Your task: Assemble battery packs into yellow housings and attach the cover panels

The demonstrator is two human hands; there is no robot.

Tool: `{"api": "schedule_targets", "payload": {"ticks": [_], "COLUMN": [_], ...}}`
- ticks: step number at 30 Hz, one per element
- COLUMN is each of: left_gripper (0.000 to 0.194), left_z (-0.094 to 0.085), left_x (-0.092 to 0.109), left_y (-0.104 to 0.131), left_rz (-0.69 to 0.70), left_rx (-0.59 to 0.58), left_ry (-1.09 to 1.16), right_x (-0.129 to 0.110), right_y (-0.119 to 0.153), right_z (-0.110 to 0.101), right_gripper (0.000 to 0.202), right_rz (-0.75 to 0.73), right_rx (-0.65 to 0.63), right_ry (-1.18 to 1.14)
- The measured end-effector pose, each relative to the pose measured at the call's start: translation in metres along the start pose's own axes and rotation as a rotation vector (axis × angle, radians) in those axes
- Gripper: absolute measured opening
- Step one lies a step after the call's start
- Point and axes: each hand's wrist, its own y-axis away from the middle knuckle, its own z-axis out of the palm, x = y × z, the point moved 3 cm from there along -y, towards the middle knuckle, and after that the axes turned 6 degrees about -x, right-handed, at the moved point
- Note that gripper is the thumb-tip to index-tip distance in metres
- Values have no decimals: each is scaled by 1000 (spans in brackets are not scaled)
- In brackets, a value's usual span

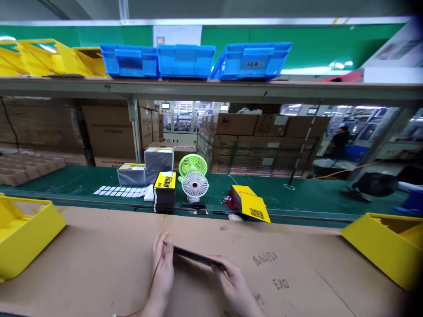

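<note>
A thin black flat panel [194, 256] is held between my two hands, tilted and seen nearly edge-on, so its faces are mostly hidden. My left hand [164, 262] grips its left end, thumb towards me. The right end is pinched by my right hand [231, 277]. A thin red wire [153, 279] runs down along my left wrist to the cardboard; where its upper end goes, I cannot make out. Below the hands lies a cardboard sheet [109, 255] with handwritten marks.
Yellow bins stand at left [29, 240] and right [383, 251]. Behind the cardboard are a white fan [194, 185], a green fan [198, 162], black-and-yellow boxes [164, 193], a yellow card [254, 204] and white stickers [120, 192]. Blue bins [185, 61] line the shelf above.
</note>
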Motion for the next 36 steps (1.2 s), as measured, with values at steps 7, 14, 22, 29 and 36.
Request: {"api": "schedule_targets", "payload": {"ticks": [7,14,22,29,36], "left_gripper": [46,42,40,59,67], "left_z": [2,0,-58,-219,-300], "left_x": [-18,-37,18,136,158], "left_y": [-8,-22,-24,-57,-90], "left_rz": [-136,-201,38,516,-122], "left_rx": [-200,-238,-160,627,477], "left_ry": [172,-56,-454,-1544,-2011], "right_x": [16,43,33,38,28], "right_y": [16,22,25,38,56], "right_z": [-19,-18,-42,-86,-124], "right_gripper": [33,31,33,33,36], "right_rz": [115,188,128,129,325], "right_rx": [-2,17,197,373,608], "right_ry": [-19,82,155,192,255]}}
